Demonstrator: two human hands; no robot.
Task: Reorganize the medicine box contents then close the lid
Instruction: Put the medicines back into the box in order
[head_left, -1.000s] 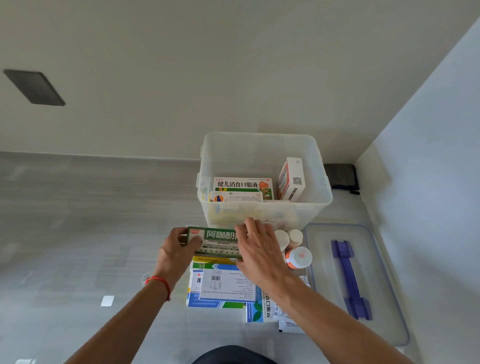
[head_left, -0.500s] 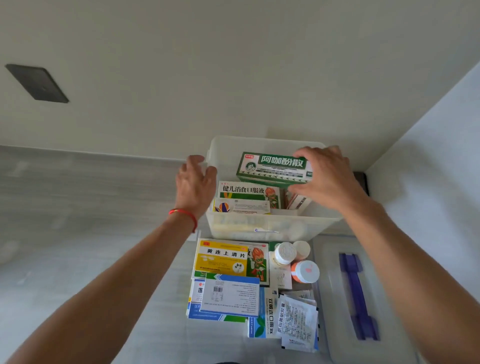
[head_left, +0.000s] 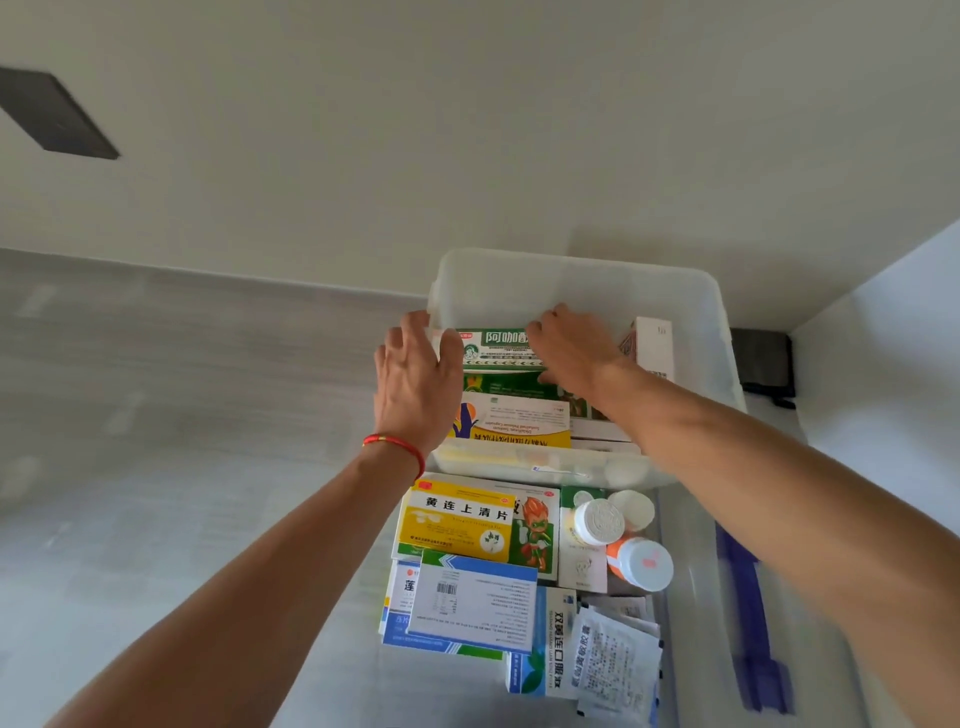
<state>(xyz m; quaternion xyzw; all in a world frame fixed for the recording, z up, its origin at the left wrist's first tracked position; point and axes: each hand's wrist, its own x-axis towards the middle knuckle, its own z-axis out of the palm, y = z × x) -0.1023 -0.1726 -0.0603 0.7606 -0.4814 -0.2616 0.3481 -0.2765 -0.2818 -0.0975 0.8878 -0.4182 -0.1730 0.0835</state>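
A: Head view. Clear plastic box (head_left: 701, 332) sits centre-right of the frame on the grey floor, open. Its lid (head_left: 691, 597), with a purple handle (head_left: 748, 597), lies flat at the lower right.

B: Hands?

A: Right hand (head_left: 571, 348) is inside the box, fingers curled over the right end of a green carton (head_left: 493, 351), holding it. Left hand (head_left: 415, 379) is spread fairly wide against the box's left rim, thumb touching the carton's left end; likely steadying the box and guiding the carton. Gripping or only resting, I cannot tell.

B: Why there?

A: The carton sits toward the back wall, above other cartons lying flat. Probably stacking long boxes together to save room. A white-and-red carton (head_left: 652, 348) stands upright at the box's right side.

B: What's left outside?

A: Below the box, lower centre: yellow carton (head_left: 457, 525), blue-and-white carton (head_left: 472, 603), two white-capped bottles (head_left: 597, 522), an orange bottle (head_left: 641, 564), paper sachets (head_left: 613, 660). Lid not yet on; packing looks partway.
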